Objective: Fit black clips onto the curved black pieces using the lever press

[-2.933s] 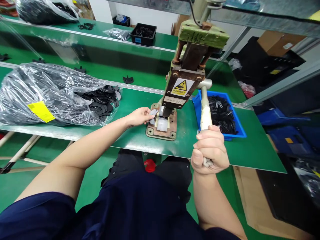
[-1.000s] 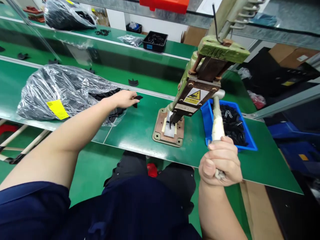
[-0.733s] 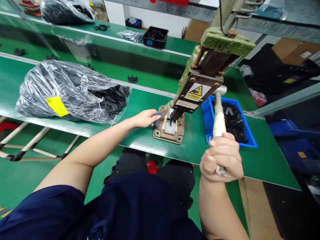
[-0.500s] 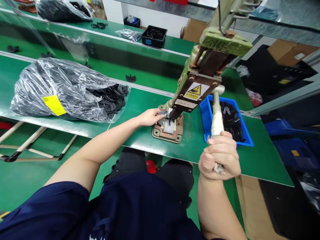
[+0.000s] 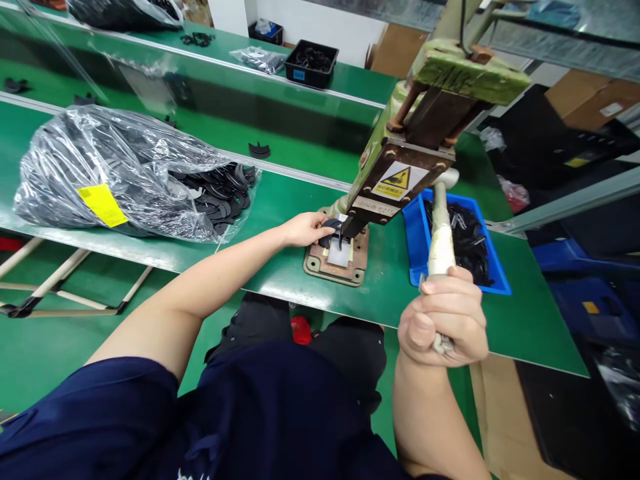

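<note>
A green hand press (image 5: 395, 160) stands on the bench, its ram down close over the base plate (image 5: 320, 267). My left hand (image 5: 306, 230) pinches a curved black plastic part (image 5: 330, 230) at the left of the ram; the fingertips are partly hidden behind it. My right hand (image 5: 445, 319) is wrapped round the taped lever (image 5: 442, 243) of the press, which stands upright in front of the blue bin. A small grey plate (image 5: 339, 255) lies on the press base below the ram.
Left of the press lies a clear plastic bag (image 5: 110, 170) of curved black parts. A blue bin (image 5: 500, 273) with black parts stands at the right. Behind is a green conveyor belt (image 5: 210, 127) carrying a few parts, with a black tray (image 5: 311, 64) beyond it.
The view has shifted slightly. The black part in my left hand has turned or moved a little at the ram. My right hand keeps its grip on the lever, which stands nearly the same.
</note>
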Demonstrator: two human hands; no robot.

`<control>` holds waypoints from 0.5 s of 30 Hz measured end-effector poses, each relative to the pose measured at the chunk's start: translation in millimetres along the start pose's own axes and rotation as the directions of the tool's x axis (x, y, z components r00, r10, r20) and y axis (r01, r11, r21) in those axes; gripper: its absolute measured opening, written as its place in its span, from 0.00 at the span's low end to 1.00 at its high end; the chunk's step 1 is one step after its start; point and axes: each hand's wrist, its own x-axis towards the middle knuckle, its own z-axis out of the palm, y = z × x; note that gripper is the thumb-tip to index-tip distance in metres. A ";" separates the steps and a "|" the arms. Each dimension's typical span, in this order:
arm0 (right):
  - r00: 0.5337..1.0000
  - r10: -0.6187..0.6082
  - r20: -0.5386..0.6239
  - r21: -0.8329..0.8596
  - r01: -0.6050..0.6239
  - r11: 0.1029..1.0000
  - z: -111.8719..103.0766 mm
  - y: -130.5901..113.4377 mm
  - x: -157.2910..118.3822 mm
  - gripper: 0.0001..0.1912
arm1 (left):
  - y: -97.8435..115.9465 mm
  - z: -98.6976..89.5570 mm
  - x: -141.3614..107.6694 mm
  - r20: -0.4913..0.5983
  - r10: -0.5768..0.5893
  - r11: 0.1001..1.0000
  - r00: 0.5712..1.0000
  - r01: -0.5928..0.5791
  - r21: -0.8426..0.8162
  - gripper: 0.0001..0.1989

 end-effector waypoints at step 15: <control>0.997 -0.009 -0.082 0.012 0.010 1.000 6.9 4.7 -1.9 0.16 | 13.9 -4.7 8.0 0.131 -0.207 0.944 0.970 0.233 -0.235 0.22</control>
